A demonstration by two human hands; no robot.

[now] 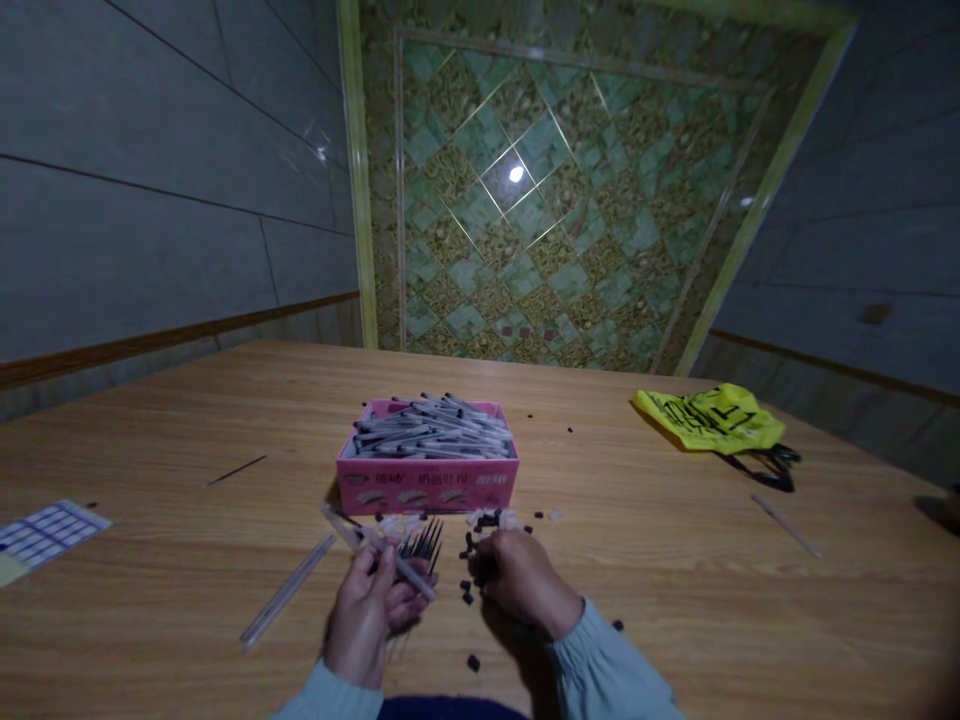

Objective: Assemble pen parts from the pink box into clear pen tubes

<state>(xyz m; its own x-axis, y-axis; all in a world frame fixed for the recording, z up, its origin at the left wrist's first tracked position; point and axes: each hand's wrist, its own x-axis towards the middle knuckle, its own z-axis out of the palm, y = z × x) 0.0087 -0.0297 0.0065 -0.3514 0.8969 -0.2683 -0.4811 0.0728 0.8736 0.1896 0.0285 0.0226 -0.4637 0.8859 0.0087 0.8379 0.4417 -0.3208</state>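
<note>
My left hand (367, 605) is closed round a clear pen barrel (409, 575), which it holds at a slant. A fan of thin dark pen refills (424, 543) also sticks up from its fingers. On the table to the right, my right hand (517, 578) reaches down with bent fingers among small black plugs (466, 590). Its fingertips are turned away, so what they grip, if anything, is hidden. Small clear pieces (510, 519) lie just beyond it. A pink box (427, 485) filled with assembled pens (435, 428) stands behind both hands.
Loose clear barrels (289, 592) lie left of my left hand. A single refill (236, 470) and a printed card (52, 538) are farther left. On the right are a yellow bag (705, 418) with black straps and another clear tube (784, 525). Tiled walls surround the wooden table (637, 560).
</note>
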